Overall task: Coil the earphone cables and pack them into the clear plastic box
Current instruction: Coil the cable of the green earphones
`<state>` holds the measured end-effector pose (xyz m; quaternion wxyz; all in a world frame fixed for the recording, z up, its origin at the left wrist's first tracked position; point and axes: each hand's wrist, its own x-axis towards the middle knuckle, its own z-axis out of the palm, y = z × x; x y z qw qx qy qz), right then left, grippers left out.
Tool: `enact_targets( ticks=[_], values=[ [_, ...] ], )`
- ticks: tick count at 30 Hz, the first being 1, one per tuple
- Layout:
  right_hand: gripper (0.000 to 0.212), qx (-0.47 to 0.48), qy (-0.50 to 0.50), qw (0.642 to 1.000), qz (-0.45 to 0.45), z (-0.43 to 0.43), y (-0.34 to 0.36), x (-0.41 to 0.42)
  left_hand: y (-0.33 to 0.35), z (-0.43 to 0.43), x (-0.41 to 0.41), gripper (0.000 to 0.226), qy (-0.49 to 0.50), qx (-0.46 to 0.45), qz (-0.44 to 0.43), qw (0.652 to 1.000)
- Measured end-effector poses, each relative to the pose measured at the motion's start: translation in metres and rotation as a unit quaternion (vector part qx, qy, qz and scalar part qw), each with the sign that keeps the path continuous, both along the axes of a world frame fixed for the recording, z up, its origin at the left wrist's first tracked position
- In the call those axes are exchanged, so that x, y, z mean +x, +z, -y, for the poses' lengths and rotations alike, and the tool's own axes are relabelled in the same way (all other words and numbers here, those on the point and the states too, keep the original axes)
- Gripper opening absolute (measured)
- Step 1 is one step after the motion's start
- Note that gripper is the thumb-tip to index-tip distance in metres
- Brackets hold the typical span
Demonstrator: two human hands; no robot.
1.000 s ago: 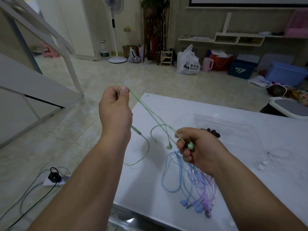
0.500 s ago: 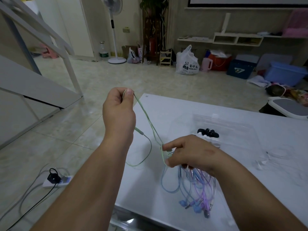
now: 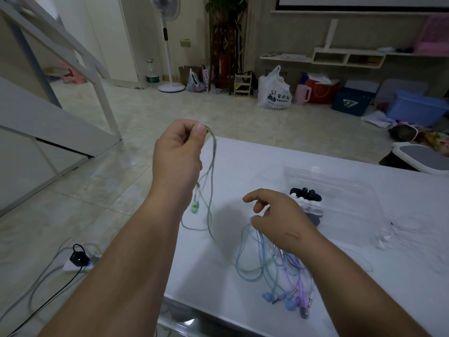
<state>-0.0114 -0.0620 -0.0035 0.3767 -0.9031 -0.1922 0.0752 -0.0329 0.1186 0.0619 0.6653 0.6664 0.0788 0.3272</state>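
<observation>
Near the middle of the frame, the left hand (image 3: 178,152) is lifted up and pinches the green earphone cable (image 3: 211,181) between thumb and finger, so the cable hangs down in long loose loops with a green earbud (image 3: 194,207) dangling close to the wrist. Lower and to the right, the right hand (image 3: 279,220) hangs over the white table (image 3: 243,166) with its fingers spread and nothing in them. Under that hand lies a messy pile of blue and purple earphone cables (image 3: 274,268). Right of center sits the clear plastic box (image 3: 345,190), with dark and white earphones (image 3: 306,199) already inside. I think the green cable could go wrong in a few ways. Its low loops swing close to the pile, so they might catch on the blue cables and knot up. It is held only by a small pinch, so it could slip out and fall off the table edge to the floor. Loose loops can also twist, and then the coil will not be neat. Half a second ago the right hand was pinching the green cable too, pulling it tight between both hands. Now that hand has let go, and the cable has dropped down slack under the left hand.
</observation>
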Motion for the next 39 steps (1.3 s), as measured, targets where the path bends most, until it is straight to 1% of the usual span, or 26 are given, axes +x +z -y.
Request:
enact_targets(
  ticks=[2,3,6,8,9,10,12,13,14,16,18,20,22,25,28,32,34,36,39],
  values=[
    [0.03,0.046,-0.019,0.999,0.017,-0.002,0.002,0.0,0.0,0.0,-0.001,0.02,-0.03,0.023,-0.025,0.999],
    [0.029,0.088,-0.022,0.996,0.012,-0.003,0.006,-0.002,-0.001,-0.001,-0.001,0.02,-0.047,0.035,-0.04,0.998],
    [0.034,0.242,-0.001,0.968,-0.062,-0.007,0.019,-0.008,-0.003,0.001,-0.001,0.016,-0.102,0.075,-0.073,0.989],
    [0.041,0.276,0.039,0.954,-0.116,-0.01,0.026,-0.012,-0.005,0.004,-0.001,0.014,-0.127,0.087,-0.082,0.985],
    [0.043,0.269,0.051,0.953,-0.127,-0.011,0.027,-0.014,-0.005,0.005,-0.001,0.014,-0.134,0.088,-0.083,0.984],
    [0.041,0.253,0.057,0.958,-0.123,-0.013,0.027,-0.015,-0.005,0.006,-0.001,0.014,-0.135,0.088,-0.082,0.984],
    [0.021,0.21,0.042,0.973,-0.089,-0.015,0.028,-0.016,-0.005,0.006,0.0,0.014,-0.115,0.086,-0.078,0.987],
    [0.01,0.205,0.029,0.975,-0.083,-0.014,0.027,-0.016,-0.005,0.007,0.0,0.014,-0.094,0.084,-0.076,0.989],
    [0.008,0.21,0.013,0.974,-0.083,-0.013,0.028,-0.015,-0.006,0.006,0.001,0.015,-0.066,0.08,-0.073,0.992],
    [0.012,0.234,-0.022,0.969,-0.083,-0.009,0.033,-0.013,-0.007,0.005,0.003,0.016,-0.006,0.062,-0.068,0.996],
    [0.011,0.255,-0.043,0.963,-0.074,-0.003,0.041,-0.011,-0.007,0.002,0.004,0.016,0.037,0.043,-0.062,0.997],
    [0.01,0.242,-0.06,0.967,-0.052,0.002,0.046,-0.009,-0.008,0.0,0.005,0.018,0.063,0.03,-0.057,0.996],
    [0.014,0.221,-0.063,0.973,-0.033,0.006,0.05,-0.007,-0.008,0.0,0.006,0.018,0.076,0.025,-0.061,0.995],
    [0.019,0.235,-0.051,0.97,-0.041,0.008,0.056,-0.007,-0.009,0.001,0.006,0.016,0.073,0.007,-0.071,0.995],
    [0.019,0.256,-0.051,0.964,-0.054,0.012,0.059,-0.007,-0.011,0.0,0.007,0.018,0.078,-0.009,-0.075,0.994],
    [0.018,0.247,-0.048,0.966,-0.053,0.016,0.062,-0.007,-0.013,-0.005,0.008,0.018,0.097,-0.056,-0.07,0.991],
    [0.016,0.246,-0.04,0.967,-0.059,0.018,0.063,-0.008,-0.014,-0.007,0.01,0.019,0.118,-0.083,-0.069,0.987],
    [0.014,0.231,-0.035,0.971,-0.054,0.019,0.064,-0.007,-0.014,-0.011,0.011,0.019,0.159,-0.086,-0.07,0.981],
    [0.014,0.196,-0.048,0.979,-0.016,0.024,0.064,-0.003,-0.014,-0.017,0.011,0.022,0.216,-0.087,-0.062,0.971]
  ],
)
